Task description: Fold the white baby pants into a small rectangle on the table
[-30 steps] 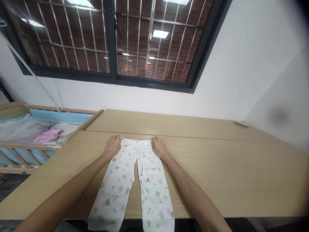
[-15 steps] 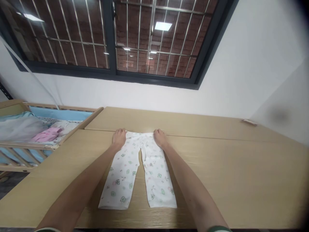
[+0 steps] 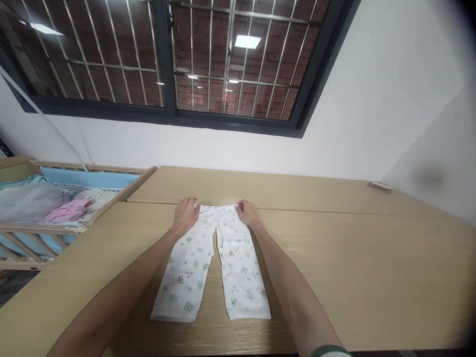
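Note:
White baby pants [image 3: 186, 277] with a green and pink animal print lie flat and face up on the wooden tabletop, legs toward me and slightly apart. At the left end of the waistband is my left hand [image 3: 186, 216], touching the cloth edge, with a small gap between thumb and forefinger. My right hand [image 3: 247, 213] pinches the right corner of the waistband, its fingertips partly hidden behind the hand. Both forearms reach along the outer sides of the legs.
A wooden crib [image 3: 122, 196] with blue padding adjoins the table [image 3: 357, 267] on the left. Inside it lie a pink cloth [image 3: 69, 210] and white bedding. Behind stand a white wall and a barred window [image 3: 171, 74]. A small white object [image 3: 380, 186] rests at the back right.
My left hand has shifted a little right, and its thumb and forefinger have come apart. My right hand has turned inward into a pinch at the waistband corner. The pants lie nearly unchanged.

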`<state>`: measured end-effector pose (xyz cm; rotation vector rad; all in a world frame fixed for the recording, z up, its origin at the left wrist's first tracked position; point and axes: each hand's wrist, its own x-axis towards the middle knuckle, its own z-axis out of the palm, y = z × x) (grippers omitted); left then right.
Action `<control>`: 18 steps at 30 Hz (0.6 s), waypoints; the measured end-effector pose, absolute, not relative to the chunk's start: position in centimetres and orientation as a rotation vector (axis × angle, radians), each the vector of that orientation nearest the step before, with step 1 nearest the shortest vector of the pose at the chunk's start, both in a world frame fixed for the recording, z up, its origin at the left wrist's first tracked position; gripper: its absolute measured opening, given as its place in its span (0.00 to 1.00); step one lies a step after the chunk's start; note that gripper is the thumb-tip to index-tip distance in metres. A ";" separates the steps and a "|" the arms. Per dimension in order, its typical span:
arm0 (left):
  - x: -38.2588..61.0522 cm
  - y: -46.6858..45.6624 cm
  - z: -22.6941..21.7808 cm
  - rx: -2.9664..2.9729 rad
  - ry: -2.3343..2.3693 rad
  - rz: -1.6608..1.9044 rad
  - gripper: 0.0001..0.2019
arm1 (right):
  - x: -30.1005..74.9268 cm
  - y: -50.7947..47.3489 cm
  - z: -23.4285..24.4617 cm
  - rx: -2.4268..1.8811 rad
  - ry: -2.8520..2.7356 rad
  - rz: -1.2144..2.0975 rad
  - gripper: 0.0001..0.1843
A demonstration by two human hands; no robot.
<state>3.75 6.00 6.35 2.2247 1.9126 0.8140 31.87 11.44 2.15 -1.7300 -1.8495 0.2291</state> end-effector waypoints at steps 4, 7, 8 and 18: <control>8.8 -0.1 8.4 2.402 1.532 0.713 0.12 | 32.3 12.0 1.6 -1.672 -1.793 0.348 0.09; 12.6 -6.2 9.7 2.499 1.138 0.433 0.17 | 32.6 12.2 1.2 -1.639 -1.750 0.421 0.09; 13.7 -8.1 10.0 2.538 1.031 0.308 0.20 | 32.6 12.3 1.1 -1.629 -1.735 0.439 0.09; 18.1 -14.0 8.7 2.655 0.916 -0.166 0.28 | 32.6 12.0 1.5 -1.541 -1.634 0.537 0.08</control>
